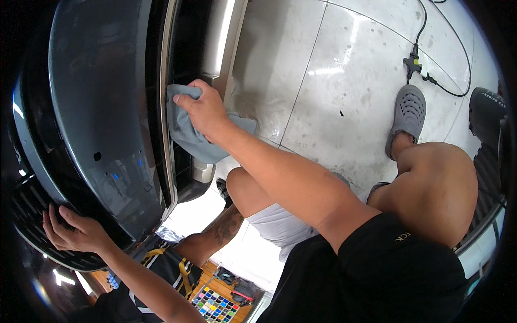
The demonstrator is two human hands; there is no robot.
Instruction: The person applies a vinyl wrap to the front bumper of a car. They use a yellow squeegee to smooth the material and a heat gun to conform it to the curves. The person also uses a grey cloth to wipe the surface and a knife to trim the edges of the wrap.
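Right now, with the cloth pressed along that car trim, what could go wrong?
Grit caught in the grey microfibre cloth under the right hand could scratch the glossy dark car panel. The left hand braced on the black grille might slip. The black power cable on the tiled floor could trip someone.

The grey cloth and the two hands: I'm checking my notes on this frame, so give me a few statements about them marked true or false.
1. The right hand presses a grey-blue cloth against the edge of the dark car panel. True.
2. The left hand holds a spray bottle. False: it holds nothing and lies flat on the dark grille at the lower left.
3. The floor is pale glossy tile. True.
4. The cloth lies loose on the floor, away from both hands. False: it is bunched under the right hand.
5. A black cable runs across the tiles at the upper right. True.
6. The foot on the tiles is bare. False: it wears a grey perforated clog.
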